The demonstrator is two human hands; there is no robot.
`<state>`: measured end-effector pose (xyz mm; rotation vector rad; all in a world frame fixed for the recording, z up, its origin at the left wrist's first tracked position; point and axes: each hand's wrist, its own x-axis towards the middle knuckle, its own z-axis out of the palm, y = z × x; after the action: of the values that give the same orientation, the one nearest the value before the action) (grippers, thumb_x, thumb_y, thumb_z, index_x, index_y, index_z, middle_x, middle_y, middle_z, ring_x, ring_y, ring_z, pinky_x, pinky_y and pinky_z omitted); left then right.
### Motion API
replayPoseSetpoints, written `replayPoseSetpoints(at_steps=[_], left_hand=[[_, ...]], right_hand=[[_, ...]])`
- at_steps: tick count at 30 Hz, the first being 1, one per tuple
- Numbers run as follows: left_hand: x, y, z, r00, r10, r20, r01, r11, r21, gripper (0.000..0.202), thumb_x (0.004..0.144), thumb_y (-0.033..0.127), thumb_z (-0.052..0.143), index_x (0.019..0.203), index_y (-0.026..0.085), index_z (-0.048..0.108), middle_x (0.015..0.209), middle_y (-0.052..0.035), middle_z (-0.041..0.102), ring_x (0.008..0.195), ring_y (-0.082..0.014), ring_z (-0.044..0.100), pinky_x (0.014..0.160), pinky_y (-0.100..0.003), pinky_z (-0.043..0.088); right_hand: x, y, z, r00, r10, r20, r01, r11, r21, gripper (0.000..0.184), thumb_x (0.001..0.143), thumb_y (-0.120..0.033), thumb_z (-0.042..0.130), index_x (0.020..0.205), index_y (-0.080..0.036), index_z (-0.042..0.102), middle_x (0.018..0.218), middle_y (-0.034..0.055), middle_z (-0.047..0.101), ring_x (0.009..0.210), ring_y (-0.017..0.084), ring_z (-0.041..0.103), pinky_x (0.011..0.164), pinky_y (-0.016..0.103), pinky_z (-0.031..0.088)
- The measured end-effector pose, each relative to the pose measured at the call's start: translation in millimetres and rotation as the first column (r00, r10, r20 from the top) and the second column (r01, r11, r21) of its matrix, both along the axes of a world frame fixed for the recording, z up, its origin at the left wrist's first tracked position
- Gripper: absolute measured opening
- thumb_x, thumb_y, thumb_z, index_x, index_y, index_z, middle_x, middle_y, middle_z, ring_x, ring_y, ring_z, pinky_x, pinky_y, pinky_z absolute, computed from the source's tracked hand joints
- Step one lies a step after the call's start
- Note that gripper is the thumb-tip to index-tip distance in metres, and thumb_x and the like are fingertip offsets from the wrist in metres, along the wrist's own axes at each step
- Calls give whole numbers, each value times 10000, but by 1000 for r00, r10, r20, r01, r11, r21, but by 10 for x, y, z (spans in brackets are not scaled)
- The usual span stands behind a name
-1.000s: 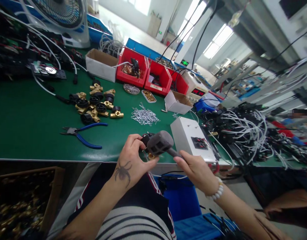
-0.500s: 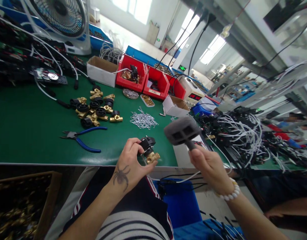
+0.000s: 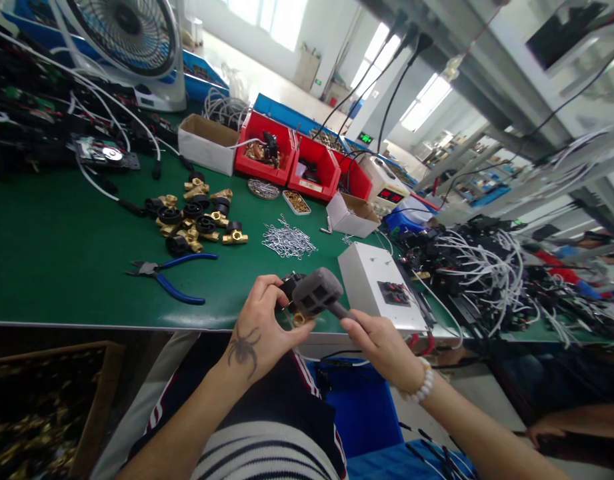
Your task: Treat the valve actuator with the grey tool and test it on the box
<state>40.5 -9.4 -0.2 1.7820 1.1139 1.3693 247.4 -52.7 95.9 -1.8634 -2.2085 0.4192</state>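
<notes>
My left hand (image 3: 261,327) is closed round a small brass valve with a black top (image 3: 289,288), held at the near edge of the green table (image 3: 61,267). My right hand (image 3: 381,343) grips the handle of a grey rubber mallet (image 3: 317,293). The mallet's head rests against the valve, hiding most of it. A pile of the same brass and black valves (image 3: 197,220) lies further back on the table. Blue-handled pliers (image 3: 169,273) lie to the left of my left hand.
A white switch box (image 3: 379,287) sits right of my hands. A heap of metal clips (image 3: 287,240), red bins (image 3: 287,153), cardboard boxes (image 3: 207,137), a fan (image 3: 131,40) and tangled white cables (image 3: 481,267) surround the work area. A blue crate (image 3: 361,407) stands under the table.
The mallet was lifted up and to the right half a second ago. It has now come back down onto the valve in my left hand.
</notes>
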Motion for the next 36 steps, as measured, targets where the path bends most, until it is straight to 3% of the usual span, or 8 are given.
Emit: replayPoseSetpoints(at_steps=[2, 6, 11, 15, 20, 25, 30, 36], left_hand=[[-4, 4, 6, 1000, -2, 3, 2, 1000, -4, 324, 665, 288, 787, 760, 177, 497, 1068, -90, 525, 1003, -231, 587, 877, -424, 561], [-4, 8, 7, 1000, -15, 6, 16, 999, -31, 336, 652, 297, 790, 762, 179, 496, 1078, -93, 523, 988, -233, 591, 873, -437, 561], [-12, 9, -4, 1000, -25, 14, 25, 999, -23, 324, 668, 305, 783, 768, 178, 501, 1075, -94, 521, 1012, -236, 582, 885, -426, 557], [-12, 10, -4, 999, -26, 19, 27, 999, -43, 337, 654, 296, 788, 756, 182, 487, 1082, -93, 521, 997, -233, 584, 866, -425, 560], [-11, 19, 0, 999, -36, 19, 37, 999, -32, 324, 661, 289, 786, 759, 179, 498, 1075, -93, 521, 1022, -233, 576, 886, -419, 552], [-14, 16, -1, 999, -30, 10, 31, 999, -38, 344, 657, 296, 786, 754, 183, 476, 1083, -96, 527, 987, -234, 584, 852, -425, 559], [-10, 5, -19, 999, -35, 11, 35, 999, -19, 346, 657, 288, 789, 764, 184, 477, 1080, -92, 518, 1007, -232, 579, 864, -412, 557], [-4, -11, -15, 1000, -23, 0, 23, 1000, -1, 367, 654, 264, 786, 764, 192, 443, 1078, -92, 522, 1004, -233, 573, 873, -426, 552]], right_hand=[[-4, -1, 25, 1000, 3, -16, -2, 1000, 17, 594, 938, -699, 271, 602, -225, 392, 462, -36, 387, 410, 117, 355, 438, 251, 217], [-24, -5, 61, 975, -71, -212, 106, 982, 159, 608, 961, -675, 223, 586, -223, 382, 464, -33, 371, 407, 105, 331, 424, 240, 242], [-59, 8, 1, 999, 11, -39, -11, 1000, -4, 588, 932, -697, 291, 595, -223, 377, 452, -45, 354, 405, 109, 329, 428, 248, 194], [-18, 3, 38, 984, -67, -164, 94, 982, 163, 610, 954, -682, 222, 590, -221, 389, 471, -36, 369, 409, 107, 342, 427, 241, 242], [-47, 16, 6, 999, 20, -42, -20, 1000, -7, 599, 933, -707, 266, 599, -225, 391, 454, -39, 369, 399, 116, 350, 427, 253, 200], [-31, 29, 67, 988, -46, -145, 64, 990, 125, 613, 938, -710, 216, 585, -229, 358, 469, -39, 360, 417, 109, 330, 440, 249, 241], [-70, 24, 45, 999, 19, -28, -21, 997, -73, 595, 932, -701, 262, 601, -222, 387, 466, -41, 371, 418, 113, 328, 439, 251, 201], [-50, -2, 144, 987, -50, -150, 59, 997, 54, 623, 937, -713, 203, 587, -223, 364, 476, -40, 356, 424, 107, 329, 437, 243, 243]])
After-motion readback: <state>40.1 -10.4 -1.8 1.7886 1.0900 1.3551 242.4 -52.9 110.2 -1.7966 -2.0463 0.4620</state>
